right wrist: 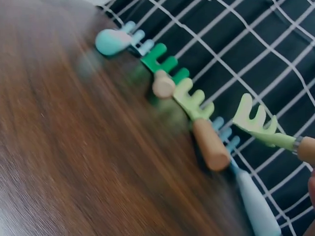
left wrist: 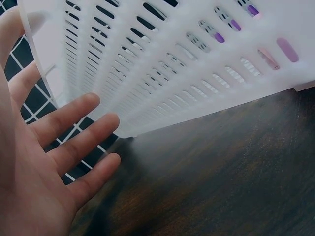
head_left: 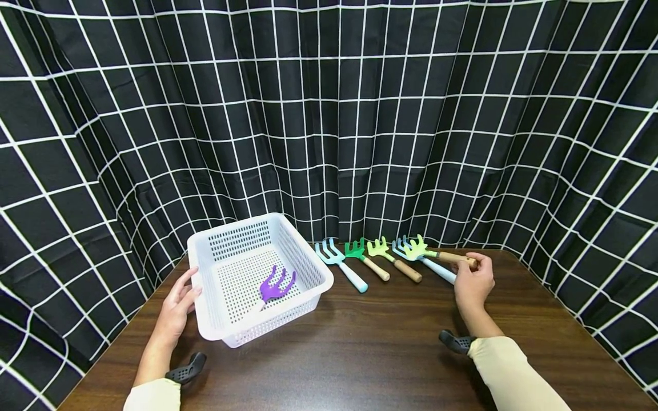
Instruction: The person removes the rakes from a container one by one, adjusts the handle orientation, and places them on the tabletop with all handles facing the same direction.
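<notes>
My left hand (head_left: 176, 308) holds the left rim of a white perforated plastic basket (head_left: 208, 311), thumb over the rim and fingers spread below it. The basket is tilted, its left side raised. Inside lies a purple hand rake (head_left: 275, 290), its handle mostly hidden by the near wall. At the right, my right hand (head_left: 473, 283) pinches the wooden handle end of a light green hand rake (head_left: 448, 257). In the right wrist view this rake (right wrist: 280, 140) is held above the table, tines pointing left.
Along the back of the brown wooden table (head_left: 360, 354) lie a light blue rake (head_left: 352, 278), a dark green one (head_left: 377, 268), a yellow-green one (head_left: 407, 270) and a blue one (head_left: 438, 269). A black curtain (head_left: 319, 125) with white grid lines hangs behind.
</notes>
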### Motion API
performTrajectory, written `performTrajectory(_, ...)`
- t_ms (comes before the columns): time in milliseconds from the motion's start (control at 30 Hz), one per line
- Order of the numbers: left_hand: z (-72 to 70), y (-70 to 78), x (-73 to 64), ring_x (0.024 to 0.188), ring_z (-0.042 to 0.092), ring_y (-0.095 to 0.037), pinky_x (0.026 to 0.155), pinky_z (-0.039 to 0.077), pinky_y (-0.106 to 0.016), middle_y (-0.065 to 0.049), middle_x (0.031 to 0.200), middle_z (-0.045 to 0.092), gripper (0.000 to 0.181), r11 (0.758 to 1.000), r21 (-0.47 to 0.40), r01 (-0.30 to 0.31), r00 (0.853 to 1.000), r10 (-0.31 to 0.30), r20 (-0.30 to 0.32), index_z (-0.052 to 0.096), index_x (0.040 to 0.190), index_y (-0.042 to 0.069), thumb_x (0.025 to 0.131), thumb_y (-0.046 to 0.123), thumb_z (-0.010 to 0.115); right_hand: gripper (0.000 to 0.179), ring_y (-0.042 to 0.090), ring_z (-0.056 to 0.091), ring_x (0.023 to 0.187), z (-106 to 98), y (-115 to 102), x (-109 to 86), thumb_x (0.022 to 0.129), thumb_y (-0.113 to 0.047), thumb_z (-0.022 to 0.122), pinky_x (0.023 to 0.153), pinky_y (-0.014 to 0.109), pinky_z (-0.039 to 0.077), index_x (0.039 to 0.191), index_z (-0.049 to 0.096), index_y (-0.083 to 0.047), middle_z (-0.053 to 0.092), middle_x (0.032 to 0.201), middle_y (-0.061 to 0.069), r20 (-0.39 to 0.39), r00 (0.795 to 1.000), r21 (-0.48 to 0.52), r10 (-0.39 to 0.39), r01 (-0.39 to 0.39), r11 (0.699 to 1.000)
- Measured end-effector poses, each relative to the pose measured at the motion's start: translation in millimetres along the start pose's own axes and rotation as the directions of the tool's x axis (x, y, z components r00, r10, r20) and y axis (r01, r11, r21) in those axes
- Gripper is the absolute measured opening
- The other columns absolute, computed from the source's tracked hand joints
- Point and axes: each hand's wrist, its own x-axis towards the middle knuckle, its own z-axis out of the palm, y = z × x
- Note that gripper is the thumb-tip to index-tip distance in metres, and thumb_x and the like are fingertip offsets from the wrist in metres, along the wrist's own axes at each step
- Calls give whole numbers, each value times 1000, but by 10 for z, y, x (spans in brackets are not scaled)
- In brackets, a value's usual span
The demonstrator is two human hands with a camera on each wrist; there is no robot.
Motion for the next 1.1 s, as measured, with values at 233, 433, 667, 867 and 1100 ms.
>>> performTrajectory(233,10,13,12,90,60,1,76,48,-18,11,107,58,50,1000,26,14,1000,-14,2,31,149,3,103,15,47,22,-8,58,52,-134,55,117,83,5,55,50,9,44,105,59,5,55,65,-23,-66,997,-40,30,-33,999)
performTrajectory(433,15,11,15,89,60,1,75,48,-19,11,106,58,49,1000,28,12,1000,-12,1,31,148,2,103,14,46,18,-10,56,50,-249,138,260,84,3,56,49,8,43,99,60,-5,54,66,-23,-127,986,-71,106,-116,991)
performTrajectory(667,18,-9,16,88,61,0,74,48,-19,13,105,60,48,1000,-3,3,1000,-3,-1,32,147,1,103,12,46,25,-7,55,47,-424,243,434,85,1,57,47,9,43,88,56,-24,56,77,-13,-189,947,-7,260,-267,964)
performTrajectory(867,17,-5,10,88,61,-1,73,49,-19,11,104,61,47,1000,-25,-17,1000,17,4,32,146,0,103,10,47,19,-9,52,46,-546,313,455,88,-2,55,47,8,42,93,58,-21,52,79,-14,-173,936,-59,307,-321,945)
performTrajectory(1100,-6,-13,1,89,61,0,74,49,-19,10,105,61,48,999,-27,-21,1000,21,4,33,147,1,103,13,47,37,-15,51,48,-589,371,471,96,-7,49,51,7,43,130,56,3,56,104,6,-56,944,-193,324,-328,925)
